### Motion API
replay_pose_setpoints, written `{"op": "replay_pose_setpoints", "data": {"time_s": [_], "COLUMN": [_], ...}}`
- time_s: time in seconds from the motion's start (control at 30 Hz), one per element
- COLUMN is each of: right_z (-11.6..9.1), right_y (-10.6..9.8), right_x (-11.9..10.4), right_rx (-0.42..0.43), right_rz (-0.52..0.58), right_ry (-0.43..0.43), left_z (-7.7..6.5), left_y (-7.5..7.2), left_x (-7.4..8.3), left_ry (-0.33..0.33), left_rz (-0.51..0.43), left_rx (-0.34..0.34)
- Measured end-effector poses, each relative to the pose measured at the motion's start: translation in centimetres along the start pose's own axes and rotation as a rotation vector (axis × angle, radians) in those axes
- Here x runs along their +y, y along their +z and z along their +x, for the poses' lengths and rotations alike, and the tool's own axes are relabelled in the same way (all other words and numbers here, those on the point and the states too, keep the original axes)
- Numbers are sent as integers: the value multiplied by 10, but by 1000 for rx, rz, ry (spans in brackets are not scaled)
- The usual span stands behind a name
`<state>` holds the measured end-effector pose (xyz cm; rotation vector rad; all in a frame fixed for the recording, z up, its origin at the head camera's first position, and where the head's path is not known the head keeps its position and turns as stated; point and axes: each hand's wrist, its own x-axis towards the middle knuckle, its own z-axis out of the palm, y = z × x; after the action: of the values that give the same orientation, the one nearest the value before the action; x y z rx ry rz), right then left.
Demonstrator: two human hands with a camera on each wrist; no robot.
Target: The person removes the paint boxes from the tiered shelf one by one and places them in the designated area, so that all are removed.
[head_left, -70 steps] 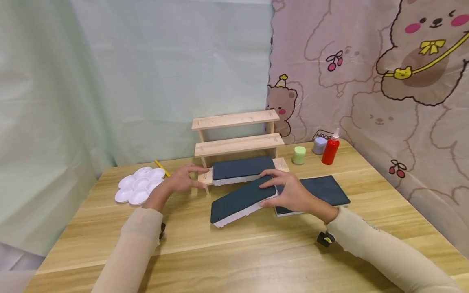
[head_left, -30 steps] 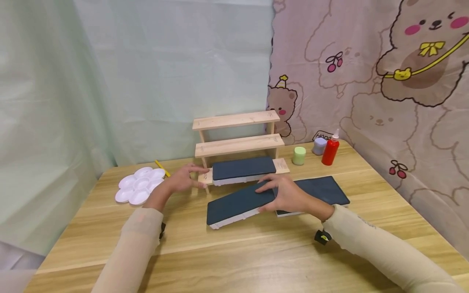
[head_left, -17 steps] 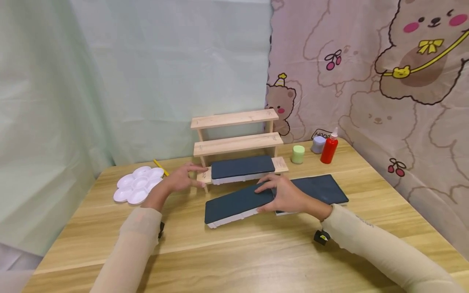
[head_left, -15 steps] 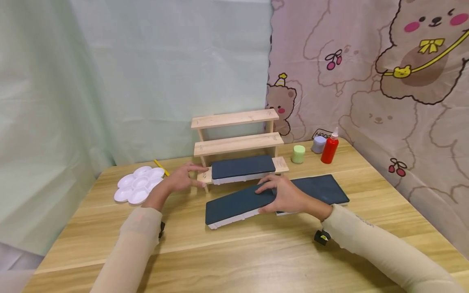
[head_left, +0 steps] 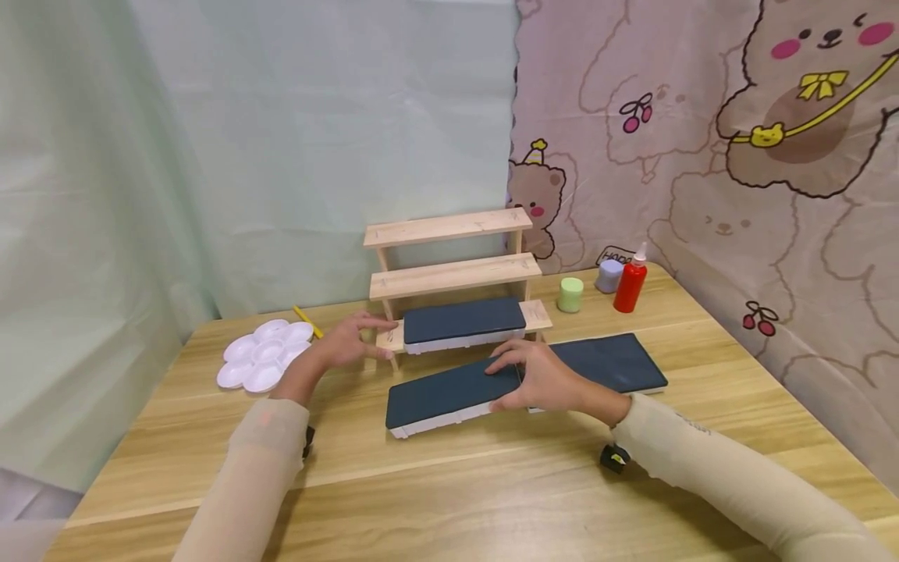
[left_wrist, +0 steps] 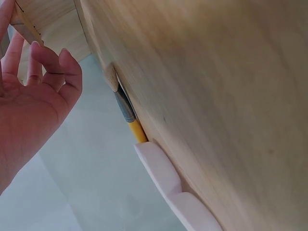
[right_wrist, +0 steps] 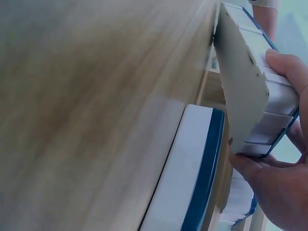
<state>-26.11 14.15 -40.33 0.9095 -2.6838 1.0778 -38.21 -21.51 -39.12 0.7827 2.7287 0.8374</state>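
My right hand (head_left: 541,376) grips the right end of a white paint box with a dark blue lid (head_left: 445,396), in front of the stand. In the right wrist view its pale underside (right_wrist: 240,82) slants up off the table toward my hand. On the lowest step of the tiered wooden stand (head_left: 455,275) rests a similar box (head_left: 463,320). At that step's left end, my left hand (head_left: 344,342) pinches the wood between finger and thumb. A larger dark-lidded box (head_left: 611,363) lies flat on the table, partly behind my right hand.
A flower-shaped white palette (head_left: 267,355) and a yellow-handled paintbrush (left_wrist: 126,108) lie left of the stand. To the right stand a green jar (head_left: 570,295), a lilac jar (head_left: 609,276) and a red squeeze bottle (head_left: 630,286). Curtains hang behind the table.
My right hand has moved the held box a little left and lowered its right end. My left hand stays at the stand, and the box on the step has not moved.
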Motion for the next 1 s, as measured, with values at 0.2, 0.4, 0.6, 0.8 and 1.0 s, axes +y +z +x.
{"op": "replay_pose_setpoints", "data": {"time_s": [0.2,0.4,0.6,0.8,1.0], "right_z": [1,2,3,4,4], "right_y": [3,7,10,10,10], "right_x": [-2,-4,-3,-2,-2], "right_rx": [2,-3,-6,-11,-25], "right_rz": [8,4,-18,-35,-43], "right_ry": [7,7,-2,15,31], "left_z": [-2,0,1,1,2], "left_y": [0,1,1,1,2], "left_x": [-2,-5,-6,-7,-4], "left_ry": [-10,6,27,26,39], "left_rz": [-2,9,8,7,5], "left_rx": [0,5,9,0,5]}}
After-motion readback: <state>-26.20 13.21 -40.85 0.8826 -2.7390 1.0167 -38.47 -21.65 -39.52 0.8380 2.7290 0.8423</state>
